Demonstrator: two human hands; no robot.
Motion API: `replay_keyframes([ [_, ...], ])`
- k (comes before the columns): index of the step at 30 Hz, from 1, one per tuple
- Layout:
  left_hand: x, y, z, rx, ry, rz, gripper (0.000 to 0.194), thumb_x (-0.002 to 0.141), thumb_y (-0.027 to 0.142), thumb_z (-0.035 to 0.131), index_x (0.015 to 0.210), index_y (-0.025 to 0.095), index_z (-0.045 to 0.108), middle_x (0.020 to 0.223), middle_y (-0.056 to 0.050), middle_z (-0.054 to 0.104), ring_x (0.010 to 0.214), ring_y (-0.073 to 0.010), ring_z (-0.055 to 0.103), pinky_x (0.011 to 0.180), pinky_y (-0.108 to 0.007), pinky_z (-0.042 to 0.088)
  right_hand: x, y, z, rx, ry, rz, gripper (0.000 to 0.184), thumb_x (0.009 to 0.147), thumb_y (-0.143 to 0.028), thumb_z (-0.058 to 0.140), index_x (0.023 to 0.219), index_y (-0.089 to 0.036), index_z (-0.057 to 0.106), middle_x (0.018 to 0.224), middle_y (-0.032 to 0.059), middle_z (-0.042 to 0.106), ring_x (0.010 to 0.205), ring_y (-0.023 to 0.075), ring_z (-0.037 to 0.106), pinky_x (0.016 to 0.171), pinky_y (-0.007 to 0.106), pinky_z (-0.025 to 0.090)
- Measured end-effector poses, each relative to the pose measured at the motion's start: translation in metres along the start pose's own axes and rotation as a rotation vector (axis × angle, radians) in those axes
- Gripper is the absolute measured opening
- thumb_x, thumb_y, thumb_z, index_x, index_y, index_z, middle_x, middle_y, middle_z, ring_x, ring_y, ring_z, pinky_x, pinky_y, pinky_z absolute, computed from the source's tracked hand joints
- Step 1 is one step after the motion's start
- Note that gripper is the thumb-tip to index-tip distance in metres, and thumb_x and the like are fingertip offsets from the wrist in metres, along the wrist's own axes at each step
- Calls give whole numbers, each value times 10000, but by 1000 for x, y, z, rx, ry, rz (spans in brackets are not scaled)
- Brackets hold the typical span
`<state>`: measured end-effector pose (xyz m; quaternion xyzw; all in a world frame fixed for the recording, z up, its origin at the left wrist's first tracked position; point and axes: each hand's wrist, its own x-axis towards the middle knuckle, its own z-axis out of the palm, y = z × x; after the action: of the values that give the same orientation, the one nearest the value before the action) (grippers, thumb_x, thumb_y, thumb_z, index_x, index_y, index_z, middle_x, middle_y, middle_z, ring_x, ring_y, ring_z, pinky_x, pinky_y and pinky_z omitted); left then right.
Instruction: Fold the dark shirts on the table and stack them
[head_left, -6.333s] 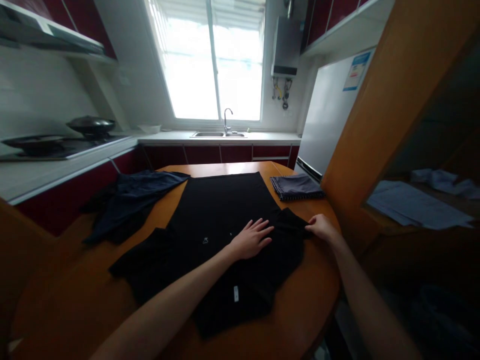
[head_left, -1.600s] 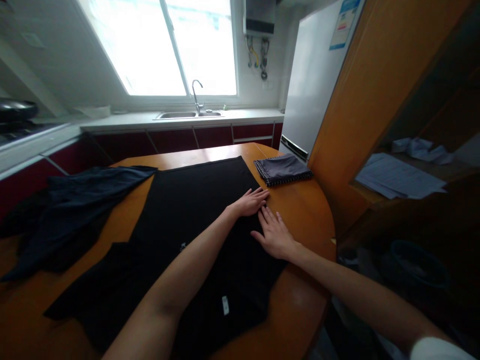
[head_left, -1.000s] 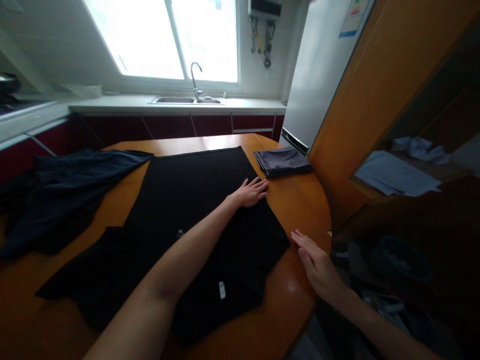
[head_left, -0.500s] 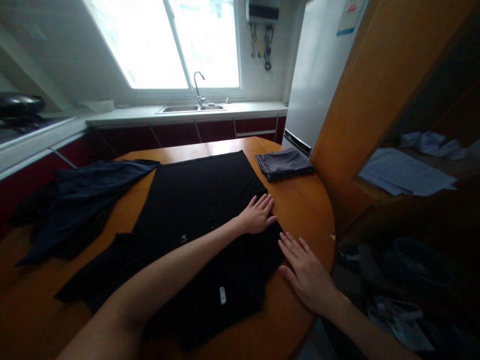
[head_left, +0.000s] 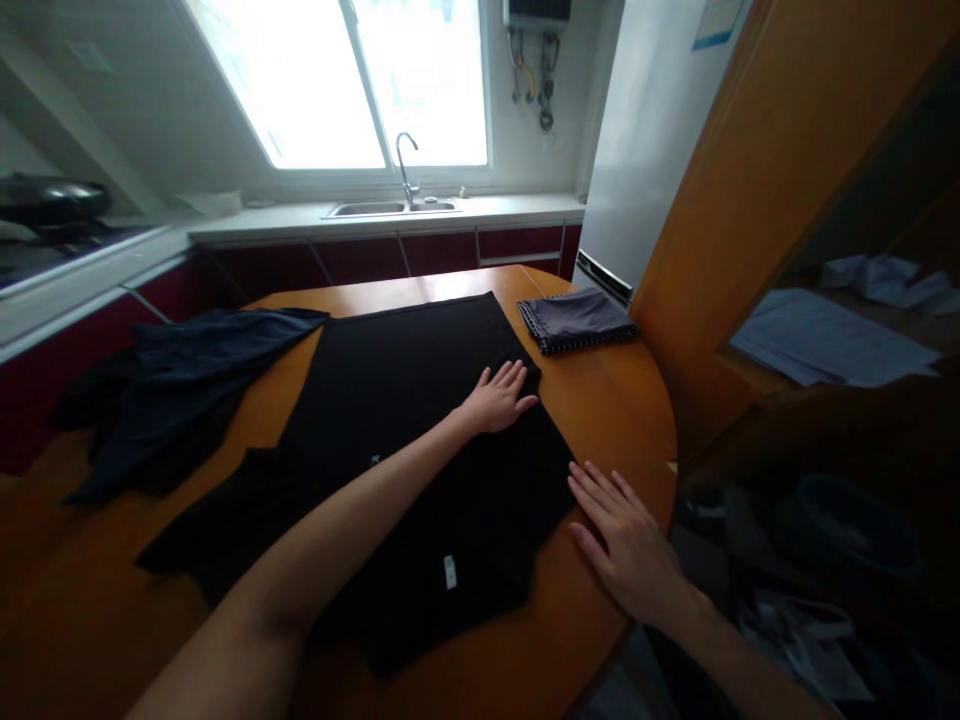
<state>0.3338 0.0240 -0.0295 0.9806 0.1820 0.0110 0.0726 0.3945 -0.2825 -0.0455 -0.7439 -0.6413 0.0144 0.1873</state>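
left hand (head_left: 496,402) spread, empty on black shirt (head_left: 397,365); right hand (head_left: 626,545) likewise at its edge.

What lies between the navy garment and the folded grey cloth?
The far part of the black shirt, spread on the wooden table, as the head view shows.

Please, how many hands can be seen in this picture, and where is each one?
2. The left hand lies on the black shirt; the right hand is at the shirt's edge, over the table.
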Motion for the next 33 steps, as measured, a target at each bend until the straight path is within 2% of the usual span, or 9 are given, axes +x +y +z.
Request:
replay_keyframes([
  [3,8,-32,-17,-48,65,-219,612,1051,461,253,1542,99,307,1634,-200,208,1523,-347,150,1173,-602,201,0,0,0,6,1,2,542,1000,-346,447,1526,-223,405,1586,49,369,1481,240,310,1212,518,273],
  [5,6,-39,-25,-74,140,-233,546,1051,373,265,1522,110,348,1618,-181,278,1513,-320,211,1180,-550,233,0,0,0,10,6,1,544,994,-339,451,1525,-229,408,1583,50,375,1480,243,312,1208,524,278],
  [7,-5,-30,-25,-88,168,-107,504,1046,306,264,1506,141,387,1602,-131,343,1500,-257,271,1198,-466,240,0,0,2,3,11,1,543,991,-335,451,1522,-224,414,1584,49,374,1480,244,313,1208,524,278],
  [9,-18,-10,-18,-89,122,67,500,1054,313,242,1509,175,395,1594,-93,371,1492,-208,294,1208,-414,229,0,0,3,-12,15,2,539,991,-330,447,1516,-214,422,1587,43,366,1479,242,315,1208,516,280],
  [12,-34,18,-1,-32,3,195,601,1050,490,271,1559,172,309,1632,-114,264,1521,-244,210,1221,-476,167,-1,1,5,-30,22,5,532,990,-321,444,1508,-201,434,1589,39,363,1478,235,318,1211,506,280],
  [15,-38,28,8,27,-23,164,727,1019,606,284,1590,160,224,1650,-134,162,1534,-278,138,1223,-527,100,-1,1,5,-29,31,1,530,989,-315,444,1506,-204,438,1581,45,380,1476,235,322,1209,510,283],
  [20,-39,34,10,75,20,107,741,1014,617,284,1594,159,221,1639,-156,199,1532,-288,148,1224,-511,88,-1,1,6,-24,42,-3,531,979,-303,449,1503,-216,446,1575,45,392,1468,237,340,1207,512,285],
  [26,-63,66,21,32,18,276,820,998,675,243,1593,113,200,1640,-183,158,1537,-276,103,1219,-446,160,-1,3,8,-23,56,-9,549,974,-296,448,1518,-234,422,1568,39,405,1464,239,348,1199,520,297],
  [33,-53,49,16,51,13,184,793,1019,641,216,1578,79,238,1644,-179,159,1536,-281,120,1224,-454,128,-1,2,7,-25,44,-6,527,981,-301,439,1499,-208,450,1578,37,392,1474,233,328,1207,506,283],
])
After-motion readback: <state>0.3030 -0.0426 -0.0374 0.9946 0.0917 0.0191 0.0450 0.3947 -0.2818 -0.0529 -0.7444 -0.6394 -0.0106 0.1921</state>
